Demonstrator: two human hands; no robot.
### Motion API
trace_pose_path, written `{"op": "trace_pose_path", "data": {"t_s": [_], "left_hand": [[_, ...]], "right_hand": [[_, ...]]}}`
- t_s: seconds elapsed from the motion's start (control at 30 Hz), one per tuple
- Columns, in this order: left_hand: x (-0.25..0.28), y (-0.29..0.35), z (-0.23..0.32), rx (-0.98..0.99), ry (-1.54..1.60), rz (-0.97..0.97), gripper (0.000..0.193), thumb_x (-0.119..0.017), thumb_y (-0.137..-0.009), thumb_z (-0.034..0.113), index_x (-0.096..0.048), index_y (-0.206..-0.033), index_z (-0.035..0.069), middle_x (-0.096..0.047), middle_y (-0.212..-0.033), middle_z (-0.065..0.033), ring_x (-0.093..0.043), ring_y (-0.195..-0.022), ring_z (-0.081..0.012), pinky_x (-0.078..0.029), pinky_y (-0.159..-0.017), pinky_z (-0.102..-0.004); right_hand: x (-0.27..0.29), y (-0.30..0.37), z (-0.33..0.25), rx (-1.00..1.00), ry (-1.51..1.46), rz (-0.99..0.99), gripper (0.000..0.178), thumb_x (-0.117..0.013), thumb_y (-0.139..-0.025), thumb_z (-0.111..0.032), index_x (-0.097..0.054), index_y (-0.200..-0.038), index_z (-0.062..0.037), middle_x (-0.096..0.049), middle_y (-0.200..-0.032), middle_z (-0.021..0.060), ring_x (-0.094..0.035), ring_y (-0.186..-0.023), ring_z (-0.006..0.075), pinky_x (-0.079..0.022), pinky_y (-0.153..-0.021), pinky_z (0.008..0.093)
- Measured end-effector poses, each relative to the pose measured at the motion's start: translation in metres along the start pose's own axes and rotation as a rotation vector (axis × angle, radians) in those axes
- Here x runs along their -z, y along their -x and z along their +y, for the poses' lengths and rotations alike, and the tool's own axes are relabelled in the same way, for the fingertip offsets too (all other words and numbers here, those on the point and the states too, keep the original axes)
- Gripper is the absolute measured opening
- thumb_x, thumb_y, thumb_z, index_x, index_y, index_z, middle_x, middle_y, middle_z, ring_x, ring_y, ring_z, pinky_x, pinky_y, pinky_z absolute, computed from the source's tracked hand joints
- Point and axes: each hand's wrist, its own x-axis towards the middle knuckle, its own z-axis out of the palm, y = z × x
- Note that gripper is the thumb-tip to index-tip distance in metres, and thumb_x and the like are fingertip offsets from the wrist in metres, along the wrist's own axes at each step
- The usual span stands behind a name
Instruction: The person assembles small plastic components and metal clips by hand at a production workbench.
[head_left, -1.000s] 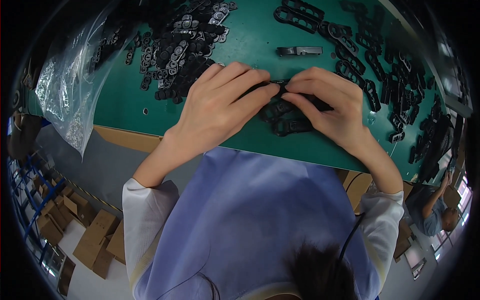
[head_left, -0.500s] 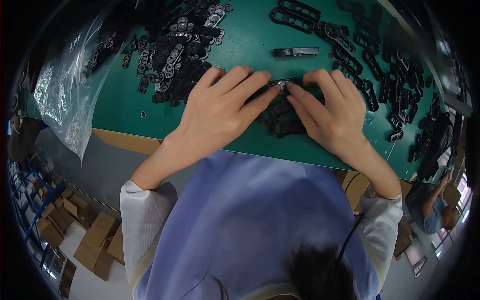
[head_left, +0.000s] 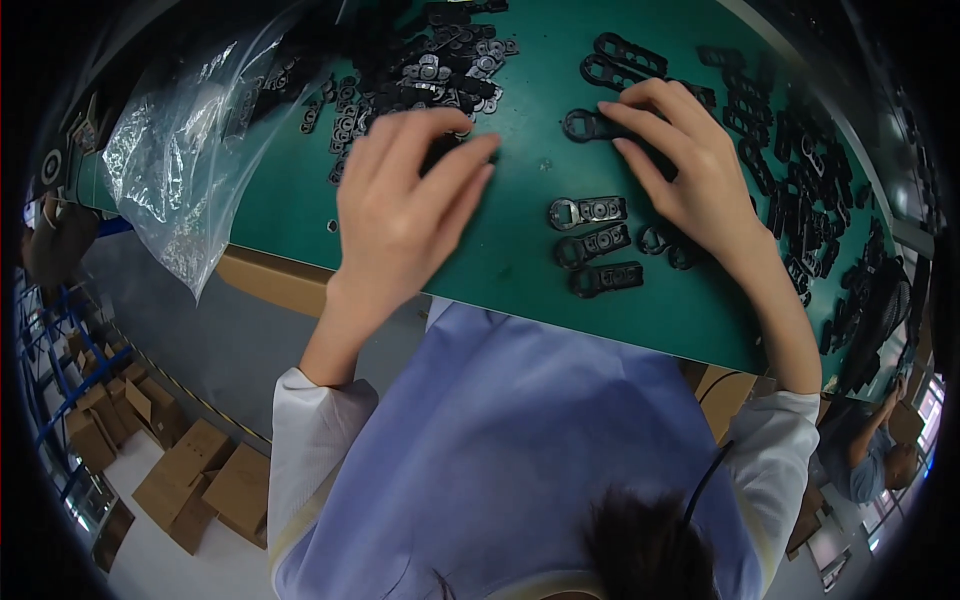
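My right hand (head_left: pixel 690 165) has its thumb and fingertips on either side of a black ring-ended plastic part (head_left: pixel 580 125), which lies at the table. My left hand (head_left: pixel 400 205) hovers by a pile of small black and grey plastic pieces (head_left: pixel 430 75), thumb and fingers apart, with no held thing visible. Between the hands and the near edge lie a black part with a shiny insert (head_left: pixel 590 212), a similar part (head_left: pixel 592 245) and a third one (head_left: pixel 608 279) in a loose stack. Other ring-ended parts (head_left: pixel 655 240) sit beside them, partly under my right wrist.
The green table (head_left: pixel 480 240) carries many more black parts (head_left: pixel 800 180) along its right side. A clear plastic bag (head_left: pixel 190 150) hangs over the left edge. Cardboard boxes (head_left: pixel 190 480) stand on the floor at lower left. Another person (head_left: pixel 870 450) is at far right.
My hands were together over a black part near the middle; they have since parted. The left went left toward the pile, the right up to a ring-ended part. The view has shifted slightly.
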Motion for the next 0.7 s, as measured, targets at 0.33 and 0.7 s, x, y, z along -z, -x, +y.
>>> {"op": "trace_pose_path", "data": {"t_s": [0.33,0.7], "left_hand": [[0.008,-0.006,-0.014,0.152,-0.089,-0.074,0.026,-0.072,-0.074,0.005,-0.068,-0.1,0.005,-0.06,-0.097,-0.0047,-0.054,-0.087,-0.0224,-0.046,-0.072,-0.0317],[0.006,-0.012,0.001,0.234,0.012,0.145,0.013,-0.067,-0.079,0.002,-0.067,-0.091,0.0,-0.062,-0.089,-0.0072,-0.055,-0.083,-0.0212,-0.043,-0.07,-0.0278]], "right_hand": [[-0.044,-0.062,-0.023,0.053,-0.188,0.024,0.009,-0.069,-0.077,-0.011,-0.067,-0.082,-0.0036,-0.059,-0.085,0.0062,-0.058,-0.082,0.0256,-0.049,-0.069,0.0384],[-0.024,-0.065,-0.031,-0.507,-1.049,-0.147,0.017,-0.066,-0.084,-0.006,-0.062,-0.099,0.0006,-0.06,-0.078,0.0029,-0.059,-0.069,0.009,-0.048,-0.06,0.0241]]}}
